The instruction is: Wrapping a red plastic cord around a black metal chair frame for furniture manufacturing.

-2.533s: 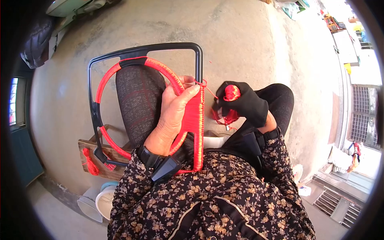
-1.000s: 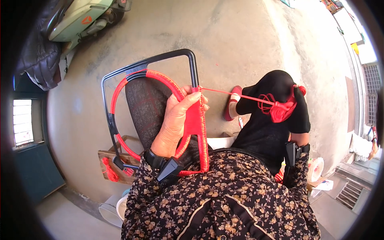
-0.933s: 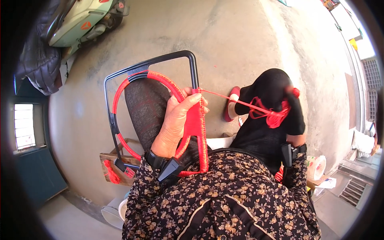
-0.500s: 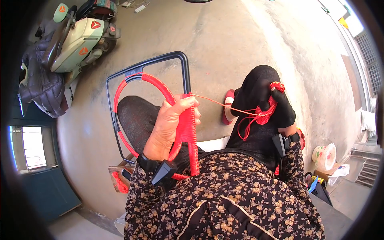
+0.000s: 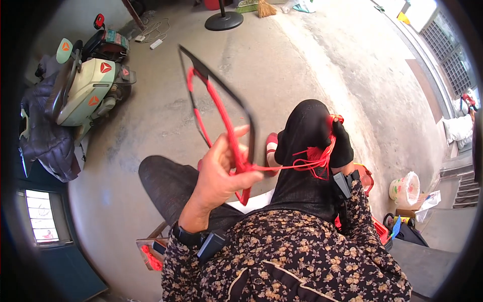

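Note:
My bare left hand grips a black frame with an inner ring, largely bound in red cord. The frame stands tilted nearly edge-on above my lap. A strand of loose red cord stretches from its wrapped lower part across to my right hand. In a black glove, that hand is closed round a looped bundle of the cord over my right knee. Several strands hang loosely below the bundle.
More red cord lies on a small wooden stool at lower left. A scooter stands at far left. Ahead are a round black stand base and a broom. A white bucket sits at right.
My left hand has turned the frame from facing me to nearly edge-on, its fingers shifting round it. The right hand has moved slightly down with the bundle. The view has tilted up.

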Tool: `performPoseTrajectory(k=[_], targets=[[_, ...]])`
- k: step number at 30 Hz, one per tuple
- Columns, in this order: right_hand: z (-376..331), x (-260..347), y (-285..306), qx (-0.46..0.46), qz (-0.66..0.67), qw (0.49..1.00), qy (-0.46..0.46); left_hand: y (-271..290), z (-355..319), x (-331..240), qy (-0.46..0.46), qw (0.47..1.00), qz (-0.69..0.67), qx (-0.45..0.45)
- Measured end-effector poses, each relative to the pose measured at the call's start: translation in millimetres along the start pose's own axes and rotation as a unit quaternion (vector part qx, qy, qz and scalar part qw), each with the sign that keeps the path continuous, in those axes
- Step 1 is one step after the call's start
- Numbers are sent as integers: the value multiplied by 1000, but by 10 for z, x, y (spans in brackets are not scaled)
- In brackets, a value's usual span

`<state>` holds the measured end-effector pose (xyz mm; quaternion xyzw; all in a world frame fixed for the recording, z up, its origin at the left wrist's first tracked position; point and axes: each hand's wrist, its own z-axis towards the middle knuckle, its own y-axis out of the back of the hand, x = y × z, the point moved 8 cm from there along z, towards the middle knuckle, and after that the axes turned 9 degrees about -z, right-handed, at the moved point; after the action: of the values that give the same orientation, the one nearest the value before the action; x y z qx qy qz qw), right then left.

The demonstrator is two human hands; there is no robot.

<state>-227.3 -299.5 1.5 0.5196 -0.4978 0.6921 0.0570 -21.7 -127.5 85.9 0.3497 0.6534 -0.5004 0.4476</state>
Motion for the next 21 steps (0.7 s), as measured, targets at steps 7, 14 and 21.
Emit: performPoseTrajectory(k=[7,14,21], targets=[[14,-177,-206,5,-95,991,-97,559,-423,517,3,991,14,-134],[23,-109,-614,52,-113,990,-73,605,-247,533,-98,977,28,-186],[-81,-227,-578,23,-152,984,-92,743,-17,932,-40,984,-8,-170]])
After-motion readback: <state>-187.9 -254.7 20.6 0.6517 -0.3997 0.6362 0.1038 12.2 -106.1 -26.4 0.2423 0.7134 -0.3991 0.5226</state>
